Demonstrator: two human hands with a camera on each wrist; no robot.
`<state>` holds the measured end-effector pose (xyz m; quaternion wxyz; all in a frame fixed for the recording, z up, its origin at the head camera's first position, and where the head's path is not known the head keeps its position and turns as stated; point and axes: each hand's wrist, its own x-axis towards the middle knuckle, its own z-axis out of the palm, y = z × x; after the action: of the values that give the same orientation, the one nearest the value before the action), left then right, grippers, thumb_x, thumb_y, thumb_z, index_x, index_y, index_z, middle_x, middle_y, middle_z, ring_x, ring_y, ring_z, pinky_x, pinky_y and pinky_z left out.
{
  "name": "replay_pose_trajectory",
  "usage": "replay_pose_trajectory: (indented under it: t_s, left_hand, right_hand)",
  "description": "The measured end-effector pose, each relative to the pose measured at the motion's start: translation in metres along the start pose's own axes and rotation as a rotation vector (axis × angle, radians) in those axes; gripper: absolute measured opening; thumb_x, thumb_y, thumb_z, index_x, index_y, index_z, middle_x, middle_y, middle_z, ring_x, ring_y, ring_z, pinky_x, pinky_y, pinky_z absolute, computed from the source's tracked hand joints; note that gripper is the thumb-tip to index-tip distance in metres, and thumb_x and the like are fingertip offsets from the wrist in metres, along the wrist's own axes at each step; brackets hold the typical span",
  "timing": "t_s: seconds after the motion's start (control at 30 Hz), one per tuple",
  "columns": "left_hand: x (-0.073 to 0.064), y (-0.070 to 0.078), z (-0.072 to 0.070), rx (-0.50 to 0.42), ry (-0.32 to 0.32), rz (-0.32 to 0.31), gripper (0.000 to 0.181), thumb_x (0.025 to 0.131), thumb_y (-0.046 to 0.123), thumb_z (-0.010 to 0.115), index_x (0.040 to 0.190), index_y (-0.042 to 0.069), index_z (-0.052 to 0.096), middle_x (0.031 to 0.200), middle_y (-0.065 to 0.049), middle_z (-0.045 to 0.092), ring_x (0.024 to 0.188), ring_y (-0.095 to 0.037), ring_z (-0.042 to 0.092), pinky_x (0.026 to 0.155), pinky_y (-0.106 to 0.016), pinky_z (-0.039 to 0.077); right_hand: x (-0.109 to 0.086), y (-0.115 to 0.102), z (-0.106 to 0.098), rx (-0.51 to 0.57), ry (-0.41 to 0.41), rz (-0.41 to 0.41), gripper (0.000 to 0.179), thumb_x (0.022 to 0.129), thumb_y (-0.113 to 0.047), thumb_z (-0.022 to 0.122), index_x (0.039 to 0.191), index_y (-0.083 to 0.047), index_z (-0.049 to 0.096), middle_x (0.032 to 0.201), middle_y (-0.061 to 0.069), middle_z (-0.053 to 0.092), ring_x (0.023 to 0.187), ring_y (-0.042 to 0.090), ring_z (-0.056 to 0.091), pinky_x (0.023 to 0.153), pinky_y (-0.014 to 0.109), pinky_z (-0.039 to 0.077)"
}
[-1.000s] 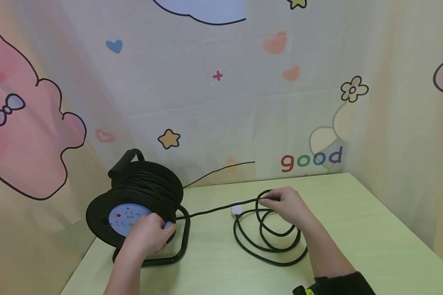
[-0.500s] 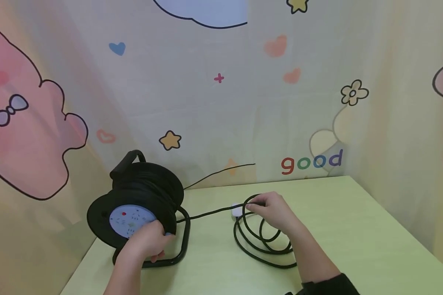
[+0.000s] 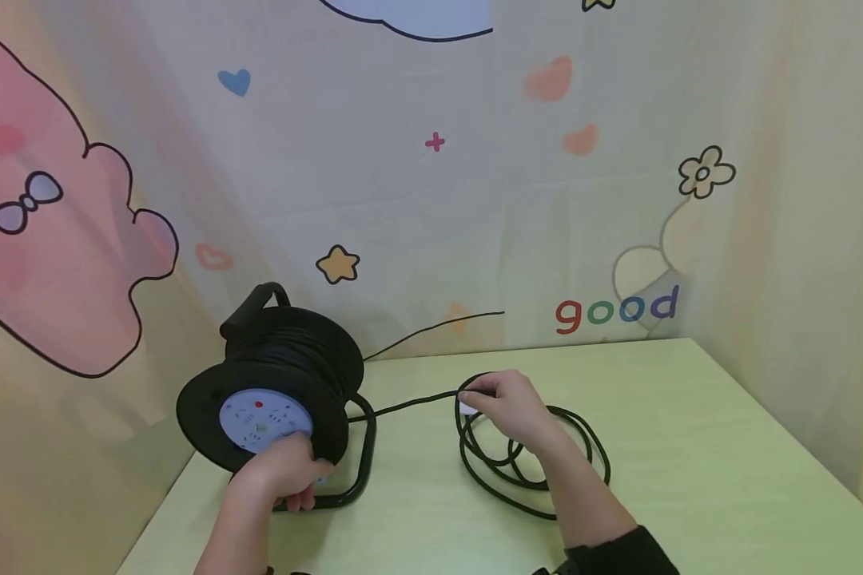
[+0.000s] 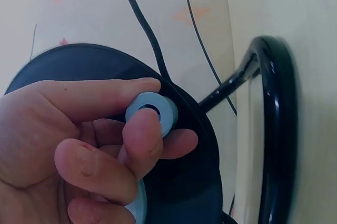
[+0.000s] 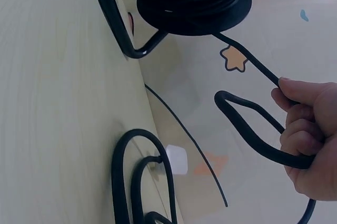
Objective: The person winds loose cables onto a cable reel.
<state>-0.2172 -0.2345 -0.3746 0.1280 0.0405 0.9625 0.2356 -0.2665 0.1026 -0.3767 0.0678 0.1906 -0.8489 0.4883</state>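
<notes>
A black cable reel point(image 3: 201, 419) with a pale blue socket face point(image 3: 259, 415) stands at the left of the table. At its lower front, my left hand point(image 3: 280, 469) grips the small grey-blue crank knob point(image 4: 169, 114) between thumb and fingers, against the black flange. To the right, my right hand point(image 3: 511, 409) pinches the black cable point(image 3: 410, 403), which runs from the reel to its fingertips. Beyond that hand the cable loops back and lies in loose coils point(image 3: 495, 493) on the table. Beside the coils is a white plug point(image 5: 177, 159), partly hidden in the head view.
The reel's black tube stand point(image 3: 368, 459) rests on the pale table point(image 3: 719, 471), and its carrying handle point(image 3: 248, 313) points up. A printed curtain point(image 3: 374, 176) hangs behind the table. One thin line point(image 3: 431, 327) shows against the curtain behind the reel.
My right hand has moved left toward the reel, still pinching the cable. My left hand has shifted slightly lower with the crank knob. The cable between reel and right hand is shorter.
</notes>
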Motion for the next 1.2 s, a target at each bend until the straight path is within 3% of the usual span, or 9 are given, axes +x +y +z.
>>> replay_pose_trajectory:
  t_s: [0.23, 0.47, 0.77, 1.2]
  left_hand:
    - [0.002, -0.021, 0.001, -0.076, -0.066, -0.052, 0.037, 0.093, 0.028, 0.056, 0.068, 0.001, 0.057, 0.052, -0.006, 0.062, 0.041, -0.016, 0.054, 0.038, -0.025, 0.034]
    - [0.002, -0.042, 0.001, -0.151, -0.109, -0.064, 0.038, 0.093, 0.03, 0.057, 0.07, 0.0, 0.06, 0.055, -0.007, 0.063, 0.041, -0.014, 0.051, 0.037, -0.024, 0.036]
    - [0.005, -0.075, -0.005, -0.295, -0.138, -0.094, 0.042, 0.093, 0.037, 0.059, 0.072, 0.0, 0.062, 0.061, -0.007, 0.066, 0.044, -0.012, 0.05, 0.04, -0.024, 0.039]
    - [0.006, -0.071, -0.008, -0.303, -0.13, -0.103, 0.041, 0.093, 0.035, 0.059, 0.071, 0.001, 0.061, 0.062, -0.008, 0.066, 0.045, -0.013, 0.051, 0.041, -0.025, 0.041]
  right_hand:
    - [0.006, -0.006, 0.017, 0.023, -0.002, -0.014, 0.01, 0.09, -0.022, 0.067, 0.09, -0.015, 0.074, 0.086, -0.006, 0.069, 0.082, 0.013, 0.059, 0.075, 0.039, 0.049]
    - [0.008, -0.007, 0.034, 0.035, -0.005, 0.022, 0.01, 0.09, -0.025, 0.067, 0.091, -0.017, 0.073, 0.089, -0.008, 0.067, 0.084, 0.014, 0.057, 0.075, 0.039, 0.049]
    - [0.009, -0.013, 0.048, 0.031, -0.032, 0.004, 0.011, 0.09, -0.025, 0.066, 0.093, -0.018, 0.074, 0.092, -0.01, 0.067, 0.089, 0.011, 0.057, 0.078, 0.04, 0.049]
    - [0.008, -0.014, 0.046, 0.0, -0.037, -0.006, 0.007, 0.088, -0.025, 0.068, 0.09, -0.02, 0.073, 0.089, -0.011, 0.067, 0.084, 0.01, 0.058, 0.075, 0.038, 0.049]
